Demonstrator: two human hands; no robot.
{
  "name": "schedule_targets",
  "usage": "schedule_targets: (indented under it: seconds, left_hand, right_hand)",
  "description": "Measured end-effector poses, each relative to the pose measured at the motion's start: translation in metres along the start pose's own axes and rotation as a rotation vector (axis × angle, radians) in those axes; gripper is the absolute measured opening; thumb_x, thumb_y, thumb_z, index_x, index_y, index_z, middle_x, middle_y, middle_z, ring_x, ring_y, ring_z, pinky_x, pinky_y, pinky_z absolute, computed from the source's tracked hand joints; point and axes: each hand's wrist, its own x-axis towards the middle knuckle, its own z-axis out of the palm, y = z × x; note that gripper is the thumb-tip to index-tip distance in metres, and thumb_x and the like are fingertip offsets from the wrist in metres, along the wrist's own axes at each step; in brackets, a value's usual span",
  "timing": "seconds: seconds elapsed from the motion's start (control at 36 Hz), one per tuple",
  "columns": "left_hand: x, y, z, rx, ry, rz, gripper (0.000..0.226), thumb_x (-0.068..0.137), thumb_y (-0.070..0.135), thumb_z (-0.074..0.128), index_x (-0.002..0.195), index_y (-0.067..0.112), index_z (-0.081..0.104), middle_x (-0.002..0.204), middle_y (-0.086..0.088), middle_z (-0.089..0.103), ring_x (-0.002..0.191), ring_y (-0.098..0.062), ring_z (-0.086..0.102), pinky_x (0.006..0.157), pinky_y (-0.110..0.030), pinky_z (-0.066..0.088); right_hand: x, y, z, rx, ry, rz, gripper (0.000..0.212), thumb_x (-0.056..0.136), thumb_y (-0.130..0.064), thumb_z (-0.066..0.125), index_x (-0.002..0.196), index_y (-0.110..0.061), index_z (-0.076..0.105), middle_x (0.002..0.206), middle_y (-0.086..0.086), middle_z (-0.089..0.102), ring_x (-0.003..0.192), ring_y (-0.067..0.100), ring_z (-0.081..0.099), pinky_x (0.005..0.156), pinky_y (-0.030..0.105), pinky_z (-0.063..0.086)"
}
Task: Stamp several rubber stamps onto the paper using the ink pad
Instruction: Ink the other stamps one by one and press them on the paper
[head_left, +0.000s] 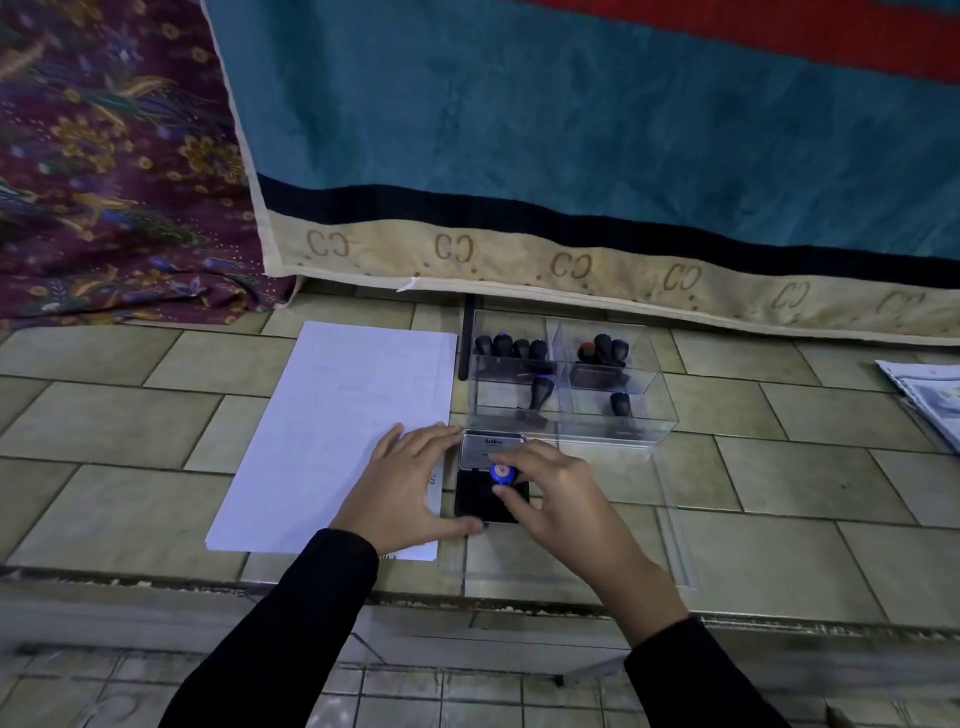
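Observation:
A white sheet of paper (332, 426) lies on the tiled floor at left. Right of it sits the ink pad (480, 501), its lid (488, 449) raised behind the dark pad. My right hand (558, 501) grips a rubber stamp with a blue top (502, 472) and holds it down over the pad. My left hand (402, 486) rests flat with fingers spread on the paper's right edge, its thumb touching the pad's front left corner. A clear box (649, 410) behind the pad holds several more black-handled stamps (511, 347) in compartments.
A teal mat with a beige patterned border (571, 265) hangs over the floor behind the box. Patterned purple cloth (104, 182) lies at the back left. Folded newspaper (930, 395) sits at the right edge. A clear lid (670, 545) lies flat in front of the box.

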Motion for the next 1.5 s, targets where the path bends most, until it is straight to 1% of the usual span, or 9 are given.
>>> schedule_targets:
  seconds: [0.11, 0.28, 0.47, 0.64, 0.75, 0.89, 1.03, 1.14, 1.5]
  left_hand:
    - [-0.001, 0.001, 0.0, -0.013, 0.012, 0.001, 0.104, 0.059, 0.086, 0.058, 0.145, 0.033, 0.032, 0.151, 0.019, 0.031, 0.137, 0.012, 0.015, 0.121, -0.034, 0.001]
    - [-0.001, 0.002, -0.001, -0.015, 0.013, 0.003, 0.104, 0.059, 0.084, 0.06, 0.146, 0.034, 0.031, 0.15, 0.02, 0.031, 0.132, 0.017, 0.011, 0.121, -0.032, 0.0]
    - [0.0, 0.0, 0.0, -0.022, 0.016, 0.015, 0.104, 0.058, 0.085, 0.059, 0.144, 0.033, 0.033, 0.149, 0.02, 0.032, 0.133, 0.016, 0.014, 0.12, -0.031, 0.0]
    - [0.0, 0.0, 0.0, -0.021, 0.013, 0.016, 0.107, 0.056, 0.09, 0.055, 0.144, 0.034, 0.032, 0.141, 0.03, 0.026, 0.13, 0.021, 0.01, 0.12, -0.03, -0.001]
    - [0.0, 0.002, -0.005, -0.173, 0.022, -0.027, 0.076, 0.076, 0.08, 0.043, 0.139, 0.038, 0.042, 0.138, 0.032, 0.032, 0.133, 0.02, 0.015, 0.119, -0.027, 0.001]
    - [0.005, -0.002, -0.022, -0.69, 0.138, -0.26, 0.031, 0.096, 0.045, 0.048, 0.126, 0.04, 0.056, 0.133, 0.031, 0.05, 0.128, 0.014, 0.037, 0.108, -0.023, 0.028]
    - [0.002, -0.031, -0.033, -0.306, 0.375, -0.267, 0.027, 0.099, 0.016, 0.048, 0.123, 0.02, 0.06, 0.135, 0.005, 0.056, 0.135, -0.009, 0.039, 0.114, -0.038, 0.03]
    - [-0.003, -0.049, -0.029, 0.056, 0.298, -0.356, 0.032, 0.097, 0.012, 0.046, 0.127, 0.015, 0.057, 0.146, -0.003, 0.047, 0.143, -0.022, 0.029, 0.117, -0.048, 0.016]
    - [-0.002, -0.055, -0.023, 0.138, 0.278, -0.373, 0.033, 0.096, 0.016, 0.047, 0.128, 0.019, 0.056, 0.149, -0.001, 0.043, 0.142, -0.018, 0.031, 0.117, -0.044, 0.009]
  right_hand:
    - [-0.002, -0.002, 0.001, -0.001, 0.039, 0.016, 0.032, 0.078, -0.015, 0.074, 0.11, -0.013, 0.068, 0.098, 0.002, 0.067, 0.084, 0.009, 0.065, 0.081, 0.018, 0.052]
    - [0.003, -0.007, 0.003, -0.039, 0.065, 0.061, 0.029, 0.08, -0.013, 0.072, 0.109, -0.008, 0.069, 0.094, 0.005, 0.066, 0.079, 0.014, 0.065, 0.076, 0.007, 0.04]
    - [-0.003, -0.009, 0.006, -0.053, 0.002, 0.044, 0.021, 0.079, -0.01, 0.071, 0.099, -0.008, 0.068, 0.097, 0.005, 0.066, 0.082, 0.019, 0.066, 0.075, 0.032, 0.056]
    - [0.011, -0.005, 0.004, -0.001, 0.05, 0.134, 0.024, 0.079, -0.014, 0.073, 0.102, -0.01, 0.069, 0.096, 0.006, 0.067, 0.079, 0.019, 0.066, 0.075, 0.034, 0.057]
    - [-0.001, -0.003, 0.006, 0.004, 0.013, 0.105, 0.023, 0.075, -0.011, 0.075, 0.097, -0.011, 0.069, 0.095, 0.004, 0.068, 0.084, 0.016, 0.066, 0.075, 0.034, 0.058]
    - [-0.003, 0.0, 0.007, 0.014, 0.033, 0.117, 0.025, 0.079, -0.014, 0.072, 0.104, -0.012, 0.068, 0.096, 0.004, 0.066, 0.081, 0.015, 0.066, 0.077, 0.033, 0.058]
    - [0.018, -0.002, 0.001, -0.002, 0.039, 0.115, 0.021, 0.081, -0.014, 0.071, 0.101, -0.007, 0.069, 0.094, 0.01, 0.066, 0.077, 0.021, 0.066, 0.075, 0.037, 0.057]
    - [0.035, -0.013, 0.008, 0.049, 0.075, 0.062, 0.028, 0.082, -0.013, 0.07, 0.109, -0.007, 0.067, 0.101, 0.01, 0.065, 0.081, 0.017, 0.067, 0.081, 0.026, 0.057]
    - [0.071, -0.024, 0.046, -0.03, -0.112, 0.051, 0.028, 0.087, -0.018, 0.064, 0.113, -0.008, 0.063, 0.108, 0.012, 0.063, 0.096, 0.027, 0.061, 0.085, 0.04, 0.052]
